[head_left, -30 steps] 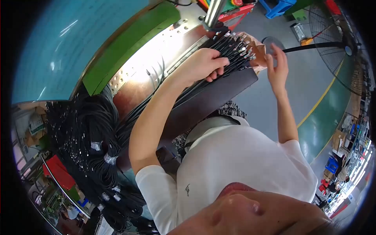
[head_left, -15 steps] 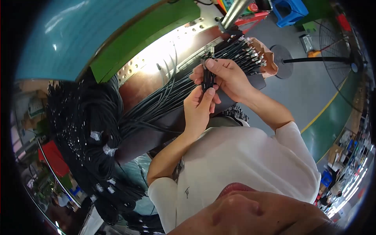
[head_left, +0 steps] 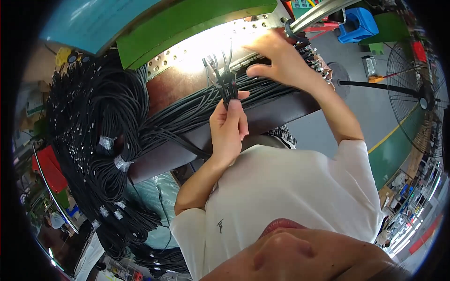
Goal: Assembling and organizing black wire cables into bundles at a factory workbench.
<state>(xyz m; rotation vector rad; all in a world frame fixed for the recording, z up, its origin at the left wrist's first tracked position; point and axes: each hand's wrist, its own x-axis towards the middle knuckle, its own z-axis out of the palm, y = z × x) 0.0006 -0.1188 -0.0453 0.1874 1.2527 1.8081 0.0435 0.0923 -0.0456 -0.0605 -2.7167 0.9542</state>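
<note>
My left hand (head_left: pixel 227 129) is closed around a small bunch of black cable ends (head_left: pixel 229 89), their connectors pointing up and away from me. Over the brightly lit strip at the far side of the bench, my right hand (head_left: pixel 286 63) is stretched out with its thumb spread apart. Glare washes out its fingertips, and I see nothing held in it. Beneath both hands a long row of black cables (head_left: pixel 183 114) lies across the bench, metal connectors gathered at the right end. Several loose cable tips stand up near the held bunch.
Thick coiled bundles of black cable (head_left: pixel 105 105) hang at the left. A green bar (head_left: pixel 197 25) runs above a perforated metal strip (head_left: pixel 164 63). A metal tube (head_left: pixel 323 14) slants in at the top right. Beyond are a blue stool (head_left: pixel 358 28) and a standing fan (head_left: pixel 408 100).
My right hand has let go of the cable ends and moved away, up and to the right. My left hand keeps its hold and has shifted slightly left.
</note>
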